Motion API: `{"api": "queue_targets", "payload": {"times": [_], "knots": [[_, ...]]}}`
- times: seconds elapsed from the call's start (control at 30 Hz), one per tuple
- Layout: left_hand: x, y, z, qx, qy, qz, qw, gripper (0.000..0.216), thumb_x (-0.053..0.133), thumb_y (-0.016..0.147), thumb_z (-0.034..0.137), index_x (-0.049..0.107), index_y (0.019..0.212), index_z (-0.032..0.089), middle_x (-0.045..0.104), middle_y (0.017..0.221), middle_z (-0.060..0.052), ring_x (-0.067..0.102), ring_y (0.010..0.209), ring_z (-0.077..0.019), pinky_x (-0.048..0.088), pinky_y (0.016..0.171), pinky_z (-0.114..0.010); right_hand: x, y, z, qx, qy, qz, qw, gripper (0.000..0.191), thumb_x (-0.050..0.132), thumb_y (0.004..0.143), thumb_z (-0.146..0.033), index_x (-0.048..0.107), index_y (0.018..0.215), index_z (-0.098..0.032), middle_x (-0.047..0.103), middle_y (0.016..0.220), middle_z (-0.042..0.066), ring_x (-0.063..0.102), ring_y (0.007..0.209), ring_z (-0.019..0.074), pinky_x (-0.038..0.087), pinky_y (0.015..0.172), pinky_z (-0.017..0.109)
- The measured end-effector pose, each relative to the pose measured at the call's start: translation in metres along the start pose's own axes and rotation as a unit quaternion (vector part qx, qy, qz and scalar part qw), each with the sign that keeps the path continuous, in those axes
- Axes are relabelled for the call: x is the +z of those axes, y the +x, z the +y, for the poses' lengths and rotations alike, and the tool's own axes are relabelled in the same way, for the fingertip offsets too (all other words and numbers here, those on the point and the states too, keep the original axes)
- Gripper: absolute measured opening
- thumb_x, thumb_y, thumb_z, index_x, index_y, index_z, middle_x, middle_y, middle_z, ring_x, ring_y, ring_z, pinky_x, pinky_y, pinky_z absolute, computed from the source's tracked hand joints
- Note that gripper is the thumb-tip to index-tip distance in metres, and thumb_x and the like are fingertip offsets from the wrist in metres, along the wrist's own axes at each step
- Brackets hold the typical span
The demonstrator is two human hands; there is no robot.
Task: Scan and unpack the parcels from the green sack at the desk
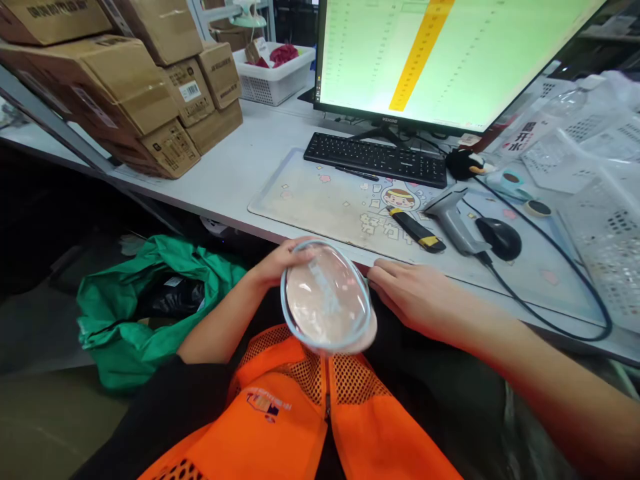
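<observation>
keyboard (375, 159), barcode scanner (453, 217), cardboard boxes (125, 87)

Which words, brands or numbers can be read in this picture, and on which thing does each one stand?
"开水": label of the plastic bottle; the character before it is unclear.
"WESCOM", perhaps: lower bezel of the monitor; very small.
Desk mat: large Chinese characters, too blurred to read.
Cardboard boxes, spreadsheet, orange vest logo, white strip in the clear round case: all too small or blurred to read.

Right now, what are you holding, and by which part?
A clear round pouch, gripped at its upper-left rim by the left hand; the right hand touches its right rim.
</observation>
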State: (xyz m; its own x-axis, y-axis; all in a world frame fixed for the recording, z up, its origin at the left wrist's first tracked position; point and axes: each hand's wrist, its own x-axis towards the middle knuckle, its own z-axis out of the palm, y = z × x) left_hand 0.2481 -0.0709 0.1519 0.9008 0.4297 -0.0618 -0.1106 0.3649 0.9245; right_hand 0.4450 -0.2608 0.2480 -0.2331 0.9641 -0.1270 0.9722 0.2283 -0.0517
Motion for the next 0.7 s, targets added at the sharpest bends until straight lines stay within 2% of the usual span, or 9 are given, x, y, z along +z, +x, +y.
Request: {"api": "queue_targets", "payload": {"times": [0.1, 0.2, 0.27, 0.33, 0.4, 0.47, 0.53, 0.6, 0.7], "knots": [[-0.004, 0.009, 0.003, 0.016, -0.063, 0.102, 0.993, 0.043, 0.091, 0.069, 0.041, 0.079, 0.101, 0.016, 0.079, 0.097, -0.008, 0.073, 0.083, -0.0216, 0.057, 0.081, -0.031, -0.001, -0.010, 0.000, -0.001, 0.020, 0.050, 0.999, 0.018, 0.046, 0.105, -0.023, 0.055, 0.089, -0.020, 0.062, 0.084, 0.004, 0.057, 0.065, 0.0163, 0.032, 0.059, 0.031], [-0.008, 0.032, 0.018, 0.053, -0.045, 0.130, 0.989, 0.046, 0.088, 0.070, 0.046, 0.078, 0.103, 0.015, 0.079, 0.101, -0.010, 0.074, 0.092, -0.0258, 0.058, 0.088, -0.035, 0.001, 0.000, 0.005, 0.025, 0.067, 0.140, 0.987, 0.022, 0.042, 0.105, -0.029, 0.052, 0.088, -0.021, 0.062, 0.081, 0.004, 0.056, 0.066, 0.0169, 0.034, 0.060, 0.030], [-0.012, 0.050, 0.035, 0.079, 0.043, 0.142, 0.986, 0.051, 0.084, 0.074, 0.050, 0.077, 0.108, 0.013, 0.078, 0.108, -0.013, 0.073, 0.103, -0.0299, 0.058, 0.093, -0.039, 0.004, 0.015, 0.013, 0.058, 0.109, 0.207, 0.971, 0.021, 0.044, 0.102, -0.031, 0.049, 0.083, -0.023, 0.060, 0.076, 0.004, 0.053, 0.065, 0.0171, 0.034, 0.062, 0.030], [-0.012, 0.060, 0.053, 0.121, 0.186, 0.159, 0.962, 0.056, 0.080, 0.079, 0.053, 0.075, 0.118, 0.014, 0.076, 0.122, -0.015, 0.069, 0.118, -0.0331, 0.055, 0.101, -0.043, 0.006, 0.033, 0.022, 0.103, 0.145, 0.265, 0.948, 0.022, 0.046, 0.096, -0.029, 0.044, 0.075, -0.024, 0.057, 0.069, 0.002, 0.049, 0.062, 0.0166, 0.033, 0.062, 0.030], [-0.007, 0.059, 0.070, 0.171, 0.313, 0.127, 0.925, 0.060, 0.076, 0.084, 0.054, 0.070, 0.131, 0.017, 0.069, 0.140, -0.014, 0.062, 0.133, -0.0339, 0.051, 0.109, -0.044, 0.008, 0.050, 0.030, 0.147, 0.174, 0.299, 0.927, 0.022, 0.046, 0.092, -0.029, 0.040, 0.071, -0.025, 0.054, 0.064, 0.001, 0.046, 0.060, 0.0164, 0.032, 0.061, 0.030], [0.003, 0.052, 0.081, 0.197, 0.406, 0.035, 0.892, 0.065, 0.073, 0.088, 0.055, 0.064, 0.142, 0.021, 0.061, 0.151, -0.012, 0.055, 0.141, -0.0333, 0.046, 0.116, -0.044, 0.008, 0.065, 0.035, 0.174, 0.194, 0.306, 0.916, 0.021, 0.046, 0.090, -0.029, 0.041, 0.069, -0.025, 0.053, 0.062, 0.001, 0.045, 0.060, 0.0167, 0.031, 0.062, 0.030], [0.013, 0.044, 0.085, 0.199, 0.481, -0.031, 0.853, 0.063, 0.070, 0.092, 0.051, 0.061, 0.146, 0.020, 0.061, 0.152, -0.011, 0.056, 0.142, -0.0316, 0.043, 0.119, -0.042, 0.006, 0.077, 0.038, 0.190, 0.207, 0.301, 0.911, 0.021, 0.046, 0.089, -0.029, 0.042, 0.069, -0.025, 0.053, 0.062, 0.001, 0.045, 0.060, 0.0170, 0.031, 0.062, 0.031], [0.020, 0.042, 0.085, 0.208, 0.541, -0.028, 0.815, 0.056, 0.064, 0.097, 0.044, 0.060, 0.147, 0.019, 0.063, 0.149, -0.010, 0.059, 0.139, -0.0292, 0.043, 0.120, -0.040, 0.003, 0.084, 0.038, 0.201, 0.211, 0.295, 0.910, 0.022, 0.046, 0.089, -0.028, 0.041, 0.068, -0.025, 0.054, 0.063, 0.001, 0.046, 0.061, 0.0175, 0.030, 0.063, 0.031], [0.030, 0.047, 0.076, 0.217, 0.598, 0.016, 0.771, 0.049, 0.056, 0.102, 0.034, 0.058, 0.149, 0.019, 0.065, 0.147, -0.010, 0.063, 0.134, -0.0272, 0.048, 0.116, -0.039, 0.000, 0.089, 0.034, 0.211, 0.188, 0.285, 0.916, 0.023, 0.046, 0.089, -0.026, 0.039, 0.068, -0.026, 0.054, 0.064, 0.002, 0.046, 0.062, 0.0184, 0.030, 0.064, 0.032]]}}
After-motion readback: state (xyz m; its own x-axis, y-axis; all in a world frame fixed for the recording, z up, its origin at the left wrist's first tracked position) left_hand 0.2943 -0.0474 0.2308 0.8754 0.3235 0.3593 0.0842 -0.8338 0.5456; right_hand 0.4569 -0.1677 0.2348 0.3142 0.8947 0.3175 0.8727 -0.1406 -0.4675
